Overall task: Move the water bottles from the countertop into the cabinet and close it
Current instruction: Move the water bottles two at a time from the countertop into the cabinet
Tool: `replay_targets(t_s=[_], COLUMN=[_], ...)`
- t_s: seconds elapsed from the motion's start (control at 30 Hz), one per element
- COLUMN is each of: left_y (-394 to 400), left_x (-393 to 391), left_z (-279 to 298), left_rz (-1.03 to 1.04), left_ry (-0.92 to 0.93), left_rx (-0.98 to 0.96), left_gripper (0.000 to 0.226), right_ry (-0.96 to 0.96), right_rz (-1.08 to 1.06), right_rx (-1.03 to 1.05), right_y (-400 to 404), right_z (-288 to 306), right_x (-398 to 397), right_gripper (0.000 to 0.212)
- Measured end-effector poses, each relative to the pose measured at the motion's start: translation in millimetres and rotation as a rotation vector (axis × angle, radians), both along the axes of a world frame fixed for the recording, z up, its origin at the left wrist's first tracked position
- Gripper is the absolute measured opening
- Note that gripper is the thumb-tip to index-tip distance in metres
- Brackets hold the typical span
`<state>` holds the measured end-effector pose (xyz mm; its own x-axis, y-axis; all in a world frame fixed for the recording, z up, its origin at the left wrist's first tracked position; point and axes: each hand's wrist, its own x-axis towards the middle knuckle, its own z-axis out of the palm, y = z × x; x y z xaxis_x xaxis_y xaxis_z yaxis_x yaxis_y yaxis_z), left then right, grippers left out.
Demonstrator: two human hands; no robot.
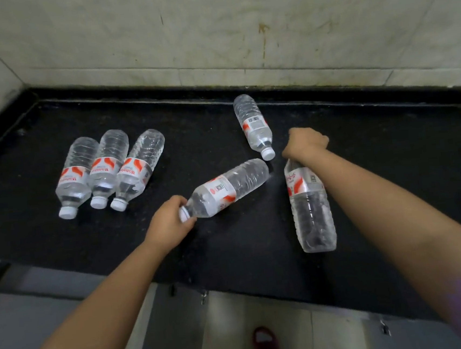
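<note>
Several clear water bottles with red-and-white labels are on the black countertop [232, 258]. Three lie side by side at the left [102, 169], caps toward me. One lies alone at the back [252, 124]. My left hand [169, 222] is shut on the capped neck of a bottle [230, 187] that lies slanted up to the right. My right hand [306, 141] grips the top of another bottle [309, 203], whose body points toward me; its cap is hidden in my fist.
A stained tiled wall [237, 27] rises behind the counter. Below the counter's front edge I see a grey cabinet door [40, 319] at the left, pale floor tiles [233, 329] and a red slipper [264, 337].
</note>
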<state>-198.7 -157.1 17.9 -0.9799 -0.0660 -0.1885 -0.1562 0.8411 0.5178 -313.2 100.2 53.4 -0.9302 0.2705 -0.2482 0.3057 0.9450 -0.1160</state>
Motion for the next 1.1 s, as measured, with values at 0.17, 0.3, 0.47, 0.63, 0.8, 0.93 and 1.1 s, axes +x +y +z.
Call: replay_targets(t_s=[0.17,0.3,0.47,0.63,0.8,0.93,1.1], left_y=[28.5,47.0,27.4,10.9,11.6,26.8,52.3], left_x=[37.2,98.6,178.9,241.0,278.9,286.8,268.7], left_z=[47.6,84.0,103.8,87.4,39.3,-13.9,-87.1], left_rz=[-0.179,-0.275,-0.280,-0.307,-0.327,-0.336,-0.273], left_ry=[0.229,0.328,0.343,0.265,0.050,-0.130,-0.281], left_rx=[-0.007,0.014,0.012,-0.032,-0.060,-0.095,-0.142], left_gripper=[0.031,0.054,0.069,0.073,0.056,0.078,0.039], right_ry=[0.213,0.376,0.606,0.471,0.227,0.125,0.057], right_rz=[0.224,0.448,0.601,0.560,0.654,0.711,0.664], right_rx=[-0.083,-0.046,-0.054,-0.248,-0.241,-0.215,-0.171], right_y=[-4.6,-0.9,12.8,-8.9,-19.7,-12.8,1.8], right_z=[69.2,83.9,73.9,82.9,23.6,-52.5,-135.1], right_x=[85.3,198.5,312.1,371.3,414.1,426.5,406.6], right_gripper=[0.036,0.038,0.037,0.031,0.031,0.028,0.024])
